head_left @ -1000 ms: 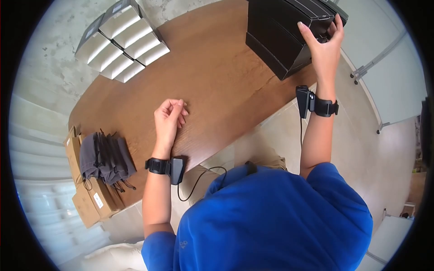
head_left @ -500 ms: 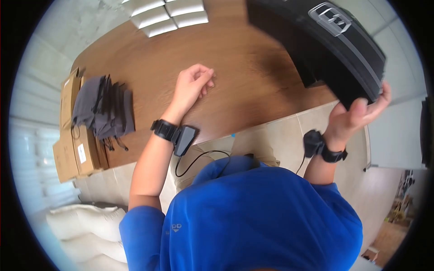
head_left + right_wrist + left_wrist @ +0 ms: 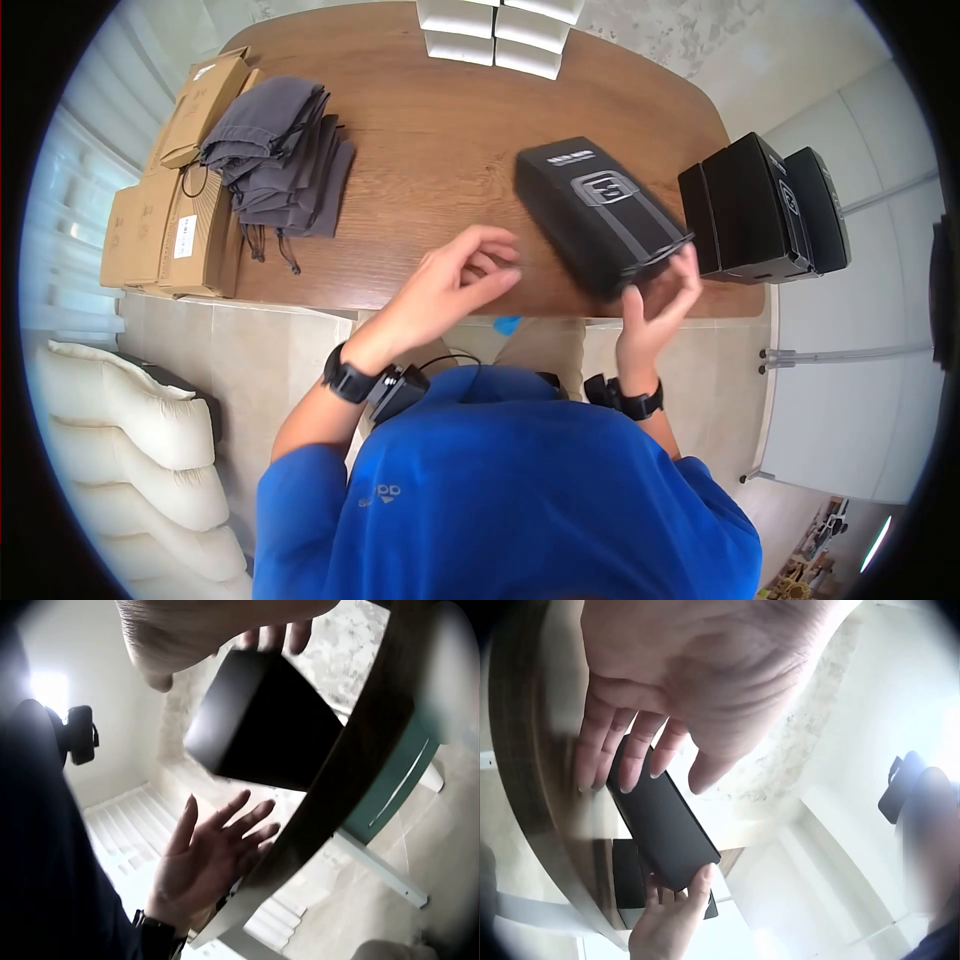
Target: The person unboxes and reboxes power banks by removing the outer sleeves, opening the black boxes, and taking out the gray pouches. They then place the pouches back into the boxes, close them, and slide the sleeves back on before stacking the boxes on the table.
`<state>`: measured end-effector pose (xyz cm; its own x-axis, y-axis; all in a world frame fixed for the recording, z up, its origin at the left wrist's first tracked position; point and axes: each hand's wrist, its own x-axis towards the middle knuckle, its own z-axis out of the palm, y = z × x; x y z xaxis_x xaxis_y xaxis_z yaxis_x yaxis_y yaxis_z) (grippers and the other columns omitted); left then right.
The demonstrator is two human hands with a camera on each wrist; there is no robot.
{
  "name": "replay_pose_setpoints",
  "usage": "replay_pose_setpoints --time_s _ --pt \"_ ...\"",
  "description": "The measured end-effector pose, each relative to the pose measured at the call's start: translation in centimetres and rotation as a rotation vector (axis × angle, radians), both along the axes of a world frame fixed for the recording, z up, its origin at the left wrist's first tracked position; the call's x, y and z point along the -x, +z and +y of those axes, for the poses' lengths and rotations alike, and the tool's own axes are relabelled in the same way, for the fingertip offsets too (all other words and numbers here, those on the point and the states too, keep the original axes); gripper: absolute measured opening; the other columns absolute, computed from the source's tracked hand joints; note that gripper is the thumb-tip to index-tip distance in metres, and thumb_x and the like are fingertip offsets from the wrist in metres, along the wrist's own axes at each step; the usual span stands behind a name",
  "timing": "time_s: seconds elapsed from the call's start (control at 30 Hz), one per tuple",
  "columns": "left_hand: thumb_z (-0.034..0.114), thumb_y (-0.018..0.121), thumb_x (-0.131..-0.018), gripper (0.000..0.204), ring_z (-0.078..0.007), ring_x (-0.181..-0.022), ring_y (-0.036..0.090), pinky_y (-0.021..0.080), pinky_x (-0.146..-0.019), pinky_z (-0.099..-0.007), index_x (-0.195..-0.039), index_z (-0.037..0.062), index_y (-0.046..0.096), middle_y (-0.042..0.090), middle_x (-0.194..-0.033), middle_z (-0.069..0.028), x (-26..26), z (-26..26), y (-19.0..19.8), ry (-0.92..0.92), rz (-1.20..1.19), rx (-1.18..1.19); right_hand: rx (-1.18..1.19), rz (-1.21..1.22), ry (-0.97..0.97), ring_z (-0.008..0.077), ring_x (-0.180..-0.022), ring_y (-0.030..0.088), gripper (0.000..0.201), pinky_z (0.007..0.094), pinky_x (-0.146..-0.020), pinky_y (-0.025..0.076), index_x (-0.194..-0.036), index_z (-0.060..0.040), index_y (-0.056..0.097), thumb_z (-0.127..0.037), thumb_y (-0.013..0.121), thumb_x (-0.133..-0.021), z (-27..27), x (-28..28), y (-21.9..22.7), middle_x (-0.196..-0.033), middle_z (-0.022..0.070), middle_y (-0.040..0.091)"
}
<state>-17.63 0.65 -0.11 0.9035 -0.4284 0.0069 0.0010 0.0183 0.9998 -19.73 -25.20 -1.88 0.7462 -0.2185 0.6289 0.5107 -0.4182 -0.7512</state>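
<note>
A black box point(image 3: 580, 220) with a pale logo and grey stripes lies slantwise over the table's front right part, blurred in the head view. My right hand point(image 3: 655, 325) grips its near end, thumb at one corner and fingers at the other. To the box's left is my left hand point(image 3: 450, 285), fingers loosely bent, holding nothing. In the left wrist view the left palm point(image 3: 705, 675) shows with its fingers spread, overlapping the box point(image 3: 667, 825). From the right wrist, the box's dark side point(image 3: 277, 731) shows under the right hand point(image 3: 217, 622).
More black boxes point(image 3: 740, 210) stand at the table's right end. Grey drawstring pouches point(image 3: 290, 165) are piled at the left beside brown cardboard boxes point(image 3: 190, 235). White open-fronted boxes point(image 3: 460, 45) stand at the back of the wooden table point(image 3: 430, 130).
My right hand has carried one black box from the group at the right toward the table's middle. The left hand has come nearer it, and the head view has turned.
</note>
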Motion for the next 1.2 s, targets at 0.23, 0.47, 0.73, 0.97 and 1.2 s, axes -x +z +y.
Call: replay_pose_setpoints --time_s 0.23,0.47,0.73,0.97,1.2 --pt "0.031 0.061 -0.089 0.063 -0.0325 -0.126 0.042 0.032 -0.105 -0.0403 -0.136 -0.0014 0.035 0.043 -0.135 -0.0230 1.8 4.0 -0.7 0.678 -0.308 -0.197 0.323 0.236 0.555 0.0208 -0.075 0.067 0.028 0.0293 -0.068 0.054 -0.094 0.0004 0.062 -0.013 0.077 -0.073 2.2 2.8 0.0 -0.092 0.0124 0.068" --pt "0.043 0.089 -0.049 0.124 -0.0407 -0.133 0.028 0.021 -0.109 -0.0573 -0.145 0.0035 0.021 0.020 -0.148 -0.0240 4.1 3.4 1.4 0.637 -0.560 -0.762 0.225 0.211 0.389 0.0163 -0.068 0.066 0.010 0.0237 -0.062 0.053 -0.086 0.0006 0.064 0.004 0.068 -0.078 3.6 1.2 0.7 -0.088 0.0116 0.069" --pt "0.017 0.088 -0.055 0.114 -0.0421 -0.128 0.034 0.035 -0.106 -0.0462 -0.146 0.0059 0.020 0.023 -0.142 -0.0258 4.2 4.2 0.2 0.668 -0.382 -0.581 0.285 0.223 0.423 0.0167 -0.072 0.064 0.016 0.0244 -0.062 0.052 -0.088 -0.0005 0.063 0.004 0.072 -0.075 3.5 0.2 1.9 -0.092 0.0117 0.068" --pt "0.017 0.085 -0.058 0.106 -0.0386 -0.130 0.036 0.036 -0.106 -0.0414 -0.145 0.0085 0.026 0.033 -0.138 -0.0212 1.0 5.2 0.6 0.174 -0.471 -0.348 0.716 0.065 0.591 0.0352 -0.120 0.046 0.074 0.0459 -0.100 0.038 -0.118 -0.0084 0.058 -0.018 0.088 -0.051 6.3 -2.1 7.3 -0.130 0.0176 0.051" --pt "0.014 0.084 -0.054 0.111 -0.0333 -0.136 0.031 0.029 -0.111 -0.0394 -0.148 0.0111 0.025 0.030 -0.146 -0.0172 -0.1 5.0 -0.5 0.113 -0.389 -0.200 0.930 0.214 0.616 0.0384 -0.134 0.033 0.098 0.0527 -0.109 0.024 -0.136 -0.0111 0.043 -0.031 0.088 -0.051 8.9 -4.6 8.0 -0.143 0.0213 0.038"
